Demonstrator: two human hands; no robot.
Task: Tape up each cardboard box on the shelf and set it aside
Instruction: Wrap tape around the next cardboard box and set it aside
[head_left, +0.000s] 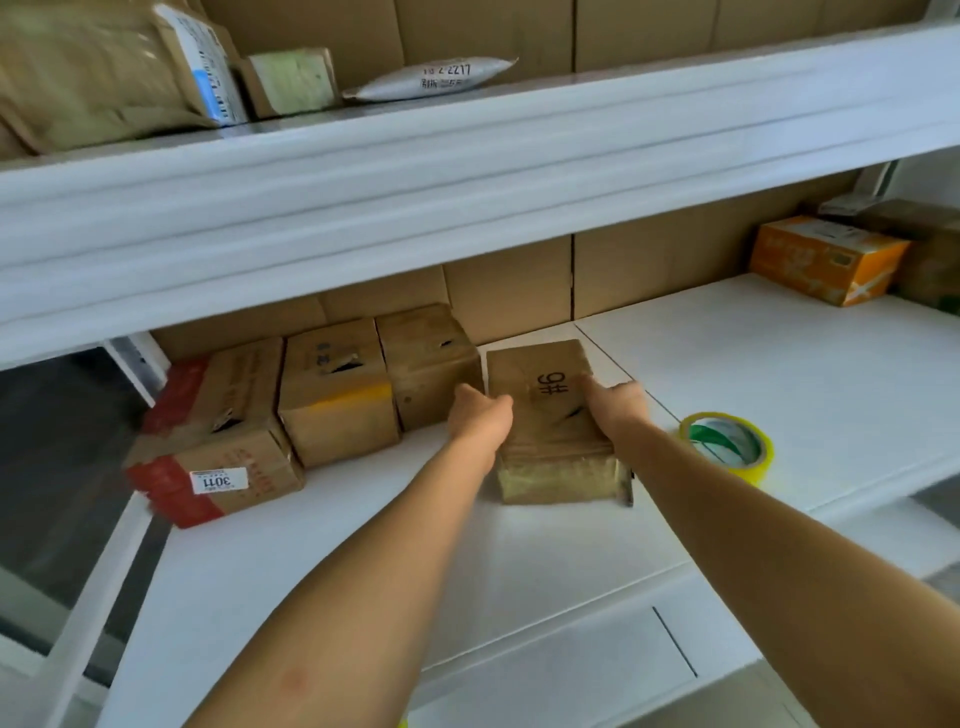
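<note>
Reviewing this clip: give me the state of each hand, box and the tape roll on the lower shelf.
left hand: grips the 9# box's left side
right hand: grips its right side
9# box: closed, flaps down, on the shelf
three boxes at left: closed, in a row, tops torn
tape roll: lying flat, untouched, right of the 9# box
orange box: closed, far right

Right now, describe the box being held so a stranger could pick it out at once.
On the white lower shelf, a row of brown cardboard boxes sits at the left. The held brown cardboard box is the rightmost, between the left hand and right hand. Only it bears "9#" in black.
</note>
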